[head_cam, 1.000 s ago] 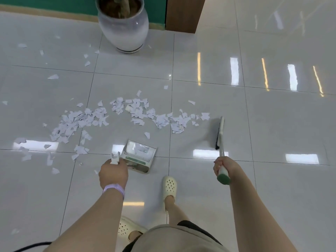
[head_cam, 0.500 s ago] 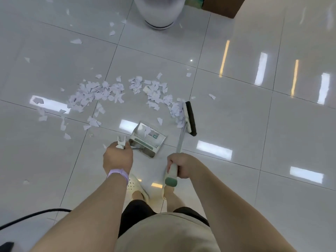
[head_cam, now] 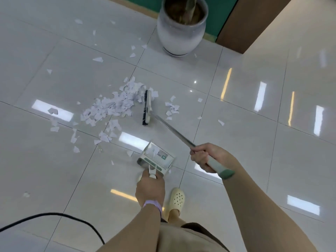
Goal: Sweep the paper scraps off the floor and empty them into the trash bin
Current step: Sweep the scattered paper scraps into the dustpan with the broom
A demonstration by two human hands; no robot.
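Left hand [head_cam: 150, 188] fingers wrap the dustpan [head_cam: 157, 158] handle; the paper scraps [head_cam: 111, 106] pile lies well beyond them. Right hand [head_cam: 207, 157] fingers grip the broom [head_cam: 147, 107]. Scraps behind its head may get missed, and light paper may scatter.

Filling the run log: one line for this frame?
left hand: holds dustpan | right hand: holds broom | scraps: piled, unswept
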